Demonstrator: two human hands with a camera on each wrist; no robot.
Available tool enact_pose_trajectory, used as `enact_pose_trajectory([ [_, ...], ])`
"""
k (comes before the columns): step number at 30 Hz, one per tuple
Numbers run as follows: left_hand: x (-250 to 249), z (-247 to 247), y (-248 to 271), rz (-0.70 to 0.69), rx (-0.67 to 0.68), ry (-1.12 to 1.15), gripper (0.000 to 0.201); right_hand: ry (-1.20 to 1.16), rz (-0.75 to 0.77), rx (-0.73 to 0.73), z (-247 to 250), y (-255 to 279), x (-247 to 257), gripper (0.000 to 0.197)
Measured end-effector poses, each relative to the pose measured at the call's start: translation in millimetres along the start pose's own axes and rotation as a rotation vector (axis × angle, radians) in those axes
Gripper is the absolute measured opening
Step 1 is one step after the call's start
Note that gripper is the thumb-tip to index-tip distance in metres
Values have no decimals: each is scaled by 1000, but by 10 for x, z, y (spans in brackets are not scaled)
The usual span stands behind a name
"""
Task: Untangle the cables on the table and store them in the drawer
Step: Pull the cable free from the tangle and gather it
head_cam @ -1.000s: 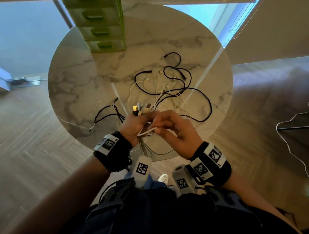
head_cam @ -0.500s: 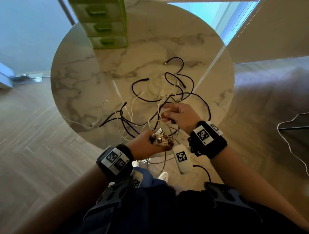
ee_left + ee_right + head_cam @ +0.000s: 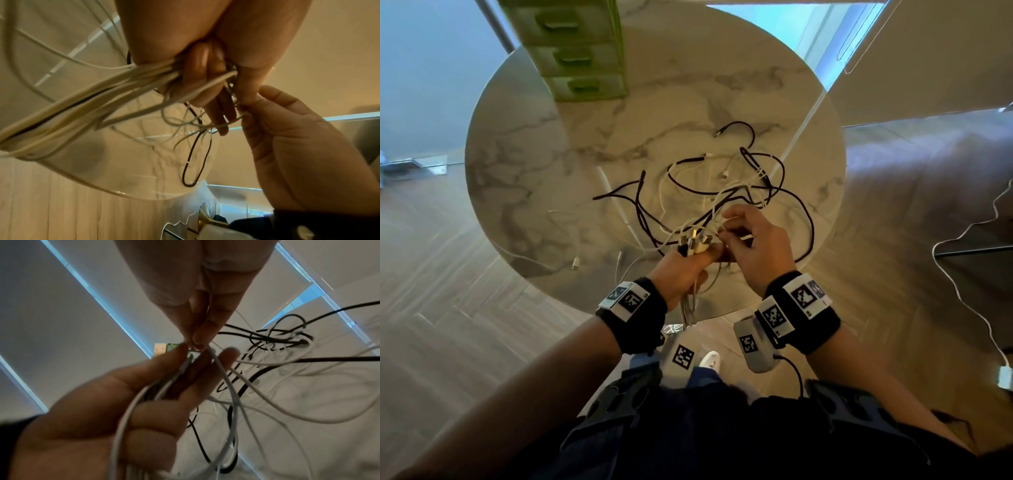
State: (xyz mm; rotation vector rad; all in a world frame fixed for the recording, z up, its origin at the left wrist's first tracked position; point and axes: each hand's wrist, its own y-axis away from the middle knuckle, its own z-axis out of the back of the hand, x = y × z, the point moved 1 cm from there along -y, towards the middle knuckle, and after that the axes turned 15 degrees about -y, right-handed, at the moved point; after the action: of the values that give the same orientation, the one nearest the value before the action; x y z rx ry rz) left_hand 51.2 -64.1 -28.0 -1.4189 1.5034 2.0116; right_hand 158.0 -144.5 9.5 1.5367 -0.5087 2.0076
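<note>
The left hand (image 3: 681, 270) holds a bunch of plugs (image 3: 695, 244). The right hand (image 3: 756, 246) pinches one white cable (image 3: 224, 374). Most cables (image 3: 722, 192) lie knotted on the bench (image 3: 524, 178). The drawers (image 3: 582, 85) look closed. Nothing looks stored yet.

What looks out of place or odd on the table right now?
Nothing is damaged or spilled. The cables are still knotted, black and white strands crossing mid-table. A few white ends trail toward the near rim of the table. The left hand grips a bundle of plugs; the right hand pinches a white strand.
</note>
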Motion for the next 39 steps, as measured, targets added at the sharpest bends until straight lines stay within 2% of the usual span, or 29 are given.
enact_pose_trajectory([
  [5,-11,-79,-34,0,10,166,10,17,34,-35,20,-11,0,25],
  [9,-142,-56,-39,17,24,444,21,-70,-110,-26,9,-14,-1,24],
  [11,-189,-17,-45,32,36,477,25,-70,-141,-53,3,-12,-12,21],
  [13,-214,-5,-34,36,19,456,23,-53,-148,-87,18,-26,-16,17],
  [15,-207,24,-16,39,-62,378,19,-64,-160,-136,45,-44,-18,14],
  [17,-186,114,29,-10,-144,167,18,-96,-202,-202,83,-95,-36,14],
  [19,-137,222,99,-81,-129,-34,19,-182,-293,-255,131,-164,-73,14],
  [20,-103,271,146,-103,-131,-66,22,-239,-335,-258,147,-192,-93,14],
  [22,-37,351,220,-123,-248,2,27,-300,-379,-229,155,-231,-119,15],
  [25,41,427,270,-81,-539,202,31,-376,-399,-231,141,-238,-121,17],
  [27,65,459,312,-98,-616,285,36,-381,-392,-224,125,-224,-101,20],
  [29,10,428,393,-179,-584,189,34,-250,-333,-177,115,-210,-69,20],
  [31,-119,354,468,-306,-560,30,24,-141,-249,-122,110,-198,-38,19],
  [33,-256,307,449,-397,-575,-28,16,-84,-180,-75,99,-197,-12,14],
  [34,-327,290,429,-448,-557,-51,18,-49,-145,-58,92,-199,6,12],
  [37,-445,245,305,-640,-396,-294,29,52,-70,-7,79,-218,82,11],
  [39,-457,242,181,-624,-291,-420,32,85,-50,26,85,-237,150,12],
])
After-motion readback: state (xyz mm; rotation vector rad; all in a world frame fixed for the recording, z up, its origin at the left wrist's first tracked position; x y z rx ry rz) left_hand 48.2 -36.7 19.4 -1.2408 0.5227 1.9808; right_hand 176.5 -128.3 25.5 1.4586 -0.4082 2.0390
